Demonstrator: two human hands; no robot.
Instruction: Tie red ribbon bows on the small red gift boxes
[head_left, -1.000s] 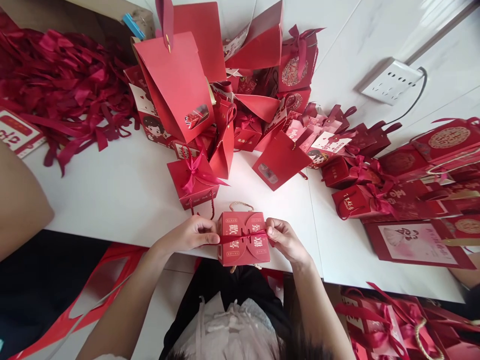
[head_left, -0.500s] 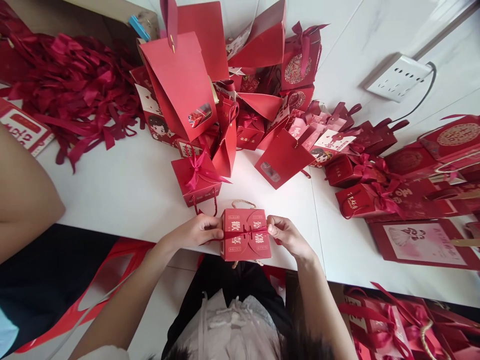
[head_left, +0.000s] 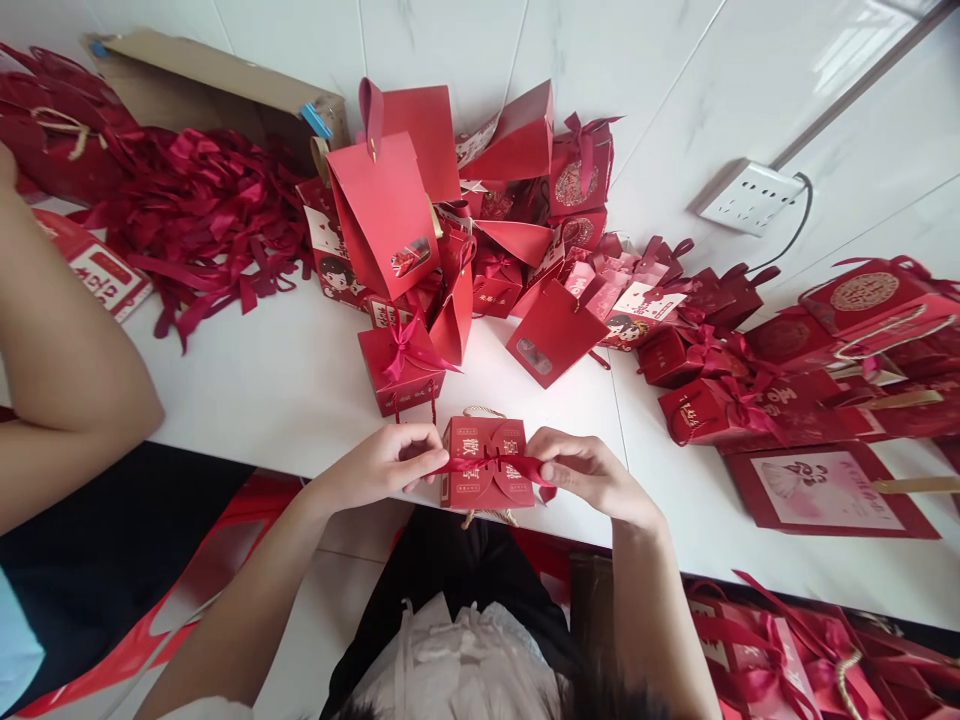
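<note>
A small red gift box (head_left: 469, 492) with gold lettering and twisted rope handles sits at the table's front edge. A dark red ribbon (head_left: 529, 467) runs across its top through slots in the interlocking flaps. My left hand (head_left: 401, 460) pinches one ribbon end at the box's left side. On the other side, my right hand (head_left: 581, 468) pinches the opposite end between thumb and fingers. Just behind the box, to the left, stands a red box with a ribbon bow (head_left: 397, 370).
Several red gift bags (head_left: 386, 210) and boxes crowd the back of the white table (head_left: 262, 390). A heap of loose ribbons (head_left: 217, 220) lies at left, before a cardboard box (head_left: 217, 75). Another person's arm (head_left: 75, 350) reaches in from the left. A power strip (head_left: 750, 195) is at the wall.
Both hands have drawn slightly away from the box, with more ribbon now showing between fingers and box. The camera view has shifted, showing more of the wall and the cardboard box.
</note>
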